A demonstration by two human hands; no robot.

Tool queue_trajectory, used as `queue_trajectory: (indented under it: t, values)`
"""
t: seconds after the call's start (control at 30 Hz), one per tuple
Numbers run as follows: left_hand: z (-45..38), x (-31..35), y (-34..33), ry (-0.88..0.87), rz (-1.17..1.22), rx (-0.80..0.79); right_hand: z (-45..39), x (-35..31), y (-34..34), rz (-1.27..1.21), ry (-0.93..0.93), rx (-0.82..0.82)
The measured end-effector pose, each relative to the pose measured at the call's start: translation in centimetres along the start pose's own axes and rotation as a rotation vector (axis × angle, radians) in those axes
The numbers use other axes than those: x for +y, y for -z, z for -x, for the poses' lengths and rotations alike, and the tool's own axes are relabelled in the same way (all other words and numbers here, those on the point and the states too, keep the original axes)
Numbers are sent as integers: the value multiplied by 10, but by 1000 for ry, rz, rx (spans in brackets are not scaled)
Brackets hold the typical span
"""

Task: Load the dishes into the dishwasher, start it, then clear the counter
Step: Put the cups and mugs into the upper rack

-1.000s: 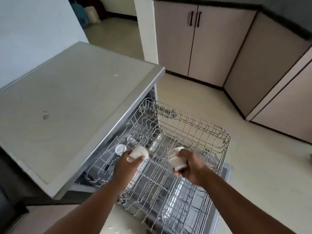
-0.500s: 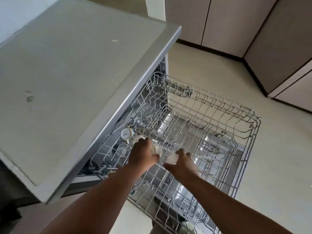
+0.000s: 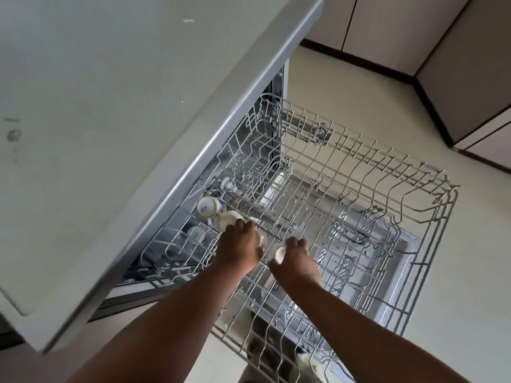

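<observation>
The dishwasher's upper wire rack is pulled out over the open door. My left hand is down in the rack's left side, closed over a white cup. Just right of it, my right hand grips another white cup, bottom facing up. Two more white cups stand upside down in the rack at the back left: one shows its printed base, the other touches my left fingers.
The grey countertop overhangs the dishwasher at the left. Beige cabinet doors line the far wall and right side. Light floor surrounds the rack. The lower rack and door show through the wires.
Both hands have gone down into the rack with their cups and come close together. The camera has leaned forward and down over the rack.
</observation>
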State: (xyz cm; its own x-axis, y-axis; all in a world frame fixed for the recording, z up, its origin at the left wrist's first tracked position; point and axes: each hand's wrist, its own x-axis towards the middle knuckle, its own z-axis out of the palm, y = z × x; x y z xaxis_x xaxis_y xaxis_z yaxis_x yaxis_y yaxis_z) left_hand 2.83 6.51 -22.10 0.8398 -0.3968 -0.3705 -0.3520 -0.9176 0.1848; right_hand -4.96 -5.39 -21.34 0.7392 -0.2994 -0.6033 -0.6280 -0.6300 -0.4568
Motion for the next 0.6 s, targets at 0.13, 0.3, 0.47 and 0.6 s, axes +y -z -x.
queue_trajectory:
  t: [0.13,0.3,0.47,0.6]
  values:
    - [-2,-2,-3,-10,-31,19,-3,-1,-2,-32,63,13]
    - [-2,0,-7,-22,-56,11,-1,2,-6,-15,135,49]
    - [-4,-1,-9,-39,-85,12,-1,8,-5,20,141,27]
    - [-5,0,-10,-52,-85,-1,-3,5,-1,48,127,-5]
